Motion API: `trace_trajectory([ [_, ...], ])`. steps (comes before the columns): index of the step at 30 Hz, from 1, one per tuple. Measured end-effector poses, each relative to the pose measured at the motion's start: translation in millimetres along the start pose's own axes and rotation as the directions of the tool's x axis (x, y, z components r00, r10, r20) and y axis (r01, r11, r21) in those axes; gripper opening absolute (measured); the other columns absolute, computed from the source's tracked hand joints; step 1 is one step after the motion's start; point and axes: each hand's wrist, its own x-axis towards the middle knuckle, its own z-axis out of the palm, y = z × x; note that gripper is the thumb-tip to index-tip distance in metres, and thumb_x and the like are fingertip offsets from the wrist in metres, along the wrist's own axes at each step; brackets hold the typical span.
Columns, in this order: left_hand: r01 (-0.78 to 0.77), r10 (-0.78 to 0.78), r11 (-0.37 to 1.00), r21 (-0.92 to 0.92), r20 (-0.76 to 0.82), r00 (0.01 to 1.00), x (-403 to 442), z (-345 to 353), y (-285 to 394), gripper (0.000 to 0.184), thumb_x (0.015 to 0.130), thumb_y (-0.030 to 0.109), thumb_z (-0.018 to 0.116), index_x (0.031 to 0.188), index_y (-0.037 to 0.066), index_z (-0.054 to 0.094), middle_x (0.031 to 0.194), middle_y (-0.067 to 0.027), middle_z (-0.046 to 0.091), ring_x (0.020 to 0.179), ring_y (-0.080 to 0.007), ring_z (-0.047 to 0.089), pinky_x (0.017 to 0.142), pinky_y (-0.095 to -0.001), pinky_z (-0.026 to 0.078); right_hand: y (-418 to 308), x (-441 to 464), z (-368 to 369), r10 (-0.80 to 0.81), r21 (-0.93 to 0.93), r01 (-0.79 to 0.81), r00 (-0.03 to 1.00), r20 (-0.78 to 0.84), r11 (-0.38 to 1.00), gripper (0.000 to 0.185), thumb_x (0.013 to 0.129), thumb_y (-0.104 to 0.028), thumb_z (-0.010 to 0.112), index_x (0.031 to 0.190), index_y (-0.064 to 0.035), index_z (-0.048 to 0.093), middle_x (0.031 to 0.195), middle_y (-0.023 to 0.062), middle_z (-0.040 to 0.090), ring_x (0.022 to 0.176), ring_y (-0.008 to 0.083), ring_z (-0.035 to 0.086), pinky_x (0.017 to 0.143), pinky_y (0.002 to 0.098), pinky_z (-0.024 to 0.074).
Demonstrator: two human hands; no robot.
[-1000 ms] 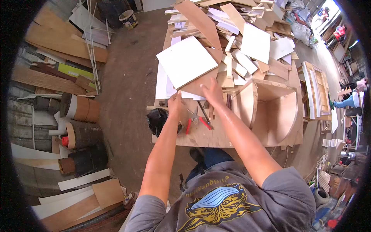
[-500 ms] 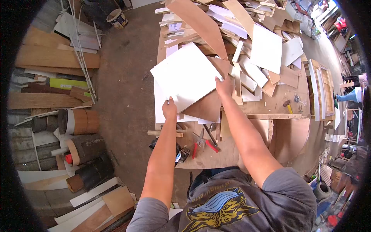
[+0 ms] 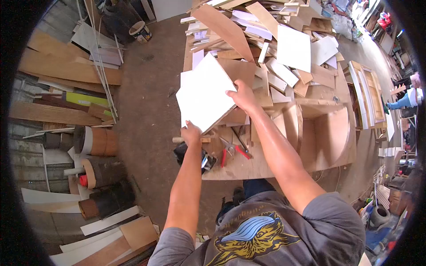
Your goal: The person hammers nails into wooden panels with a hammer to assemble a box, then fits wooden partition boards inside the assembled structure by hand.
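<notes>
A flat white board (image 3: 207,95) is held between my two hands, tilted above the left part of the workbench. My left hand (image 3: 191,133) grips its near left corner, thumb on top. My right hand (image 3: 242,96) grips the right edge, thumb over the white face and fingers underneath. Beneath the board lie a brown panel (image 3: 239,71) and another white sheet, partly hidden. Close to my left wrist are a wooden-handled tool (image 3: 181,139) and a black object I cannot make out. Red-handled pincers (image 3: 235,150) lie between my forearms.
A heap of wood offcuts (image 3: 284,73) covers the back of the workbench (image 3: 266,166). A curved wooden box frame (image 3: 321,133) stands at the right. Rolls of sheet material (image 3: 104,141) and planks (image 3: 57,113) line the left wall. Another person (image 3: 410,97) is at far right.
The white board has turned slightly and come nearer to me, both hands still on it. My view has shifted, bringing more of the curved box frame into sight.
</notes>
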Motion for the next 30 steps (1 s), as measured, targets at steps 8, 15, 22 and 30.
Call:
trace_trajectory([
  [8, 0.109, 0.238, 0.788, -0.606, 0.463, 0.854, -156, -37, -42, 0.064, 0.113, 0.056, 0.046, 0.143, 0.001, 0.058, 0.128, -0.0118, 0.068, 0.116, -0.0232, 0.067, 0.098, -0.0383, 0.053, -118, -257, -73, -0.429, -0.479, 0.354, 0.902, -0.053, 0.803, 0.054, 0.09, -0.018, 0.072, 0.141, -0.0035, 0.058, 0.107, 0.0279, 0.075, 0.106, 0.0449, 0.073, 0.094, 0.052, 0.0566],
  [15, 0.329, 0.128, 0.784, -0.526, 0.656, 0.744, -330, -57, -121, 0.059, 0.115, 0.056, 0.039, 0.143, 0.007, 0.059, 0.124, -0.0046, 0.068, 0.109, -0.016, 0.065, 0.087, -0.0353, 0.052, -84, -406, -128, -0.518, -0.614, 0.421, 0.855, 0.023, 0.668, 0.05, 0.091, -0.016, 0.07, 0.139, -0.0045, 0.059, 0.102, 0.0247, 0.076, 0.095, 0.0423, 0.075, 0.087, 0.0526, 0.0592],
  [22, 0.341, 0.314, 0.761, -0.552, 0.773, 0.551, -453, -76, -216, 0.06, 0.118, 0.047, 0.033, 0.153, 0.0, 0.045, 0.143, -0.0123, 0.061, 0.127, -0.0261, 0.063, 0.103, -0.0443, 0.053, -21, -523, -234, -0.55, -0.468, 0.481, 0.835, -0.014, 0.742, 0.057, 0.088, -0.007, 0.071, 0.143, -0.002, 0.06, 0.106, 0.0277, 0.075, 0.097, 0.0414, 0.076, 0.086, 0.0468, 0.0604],
  [30, 0.373, 0.253, 0.865, -0.336, 0.934, 0.254, -574, -39, -298, 0.058, 0.118, 0.046, 0.034, 0.15, 0.0, 0.049, 0.139, -0.0139, 0.064, 0.125, -0.0259, 0.063, 0.108, -0.0457, 0.052, 41, -601, -356, -0.387, -0.472, 0.304, 0.918, -0.087, 0.828, 0.054, 0.09, -0.01, 0.074, 0.142, -0.0011, 0.063, 0.101, 0.0295, 0.075, 0.097, 0.0407, 0.077, 0.082, 0.045, 0.0599],
])
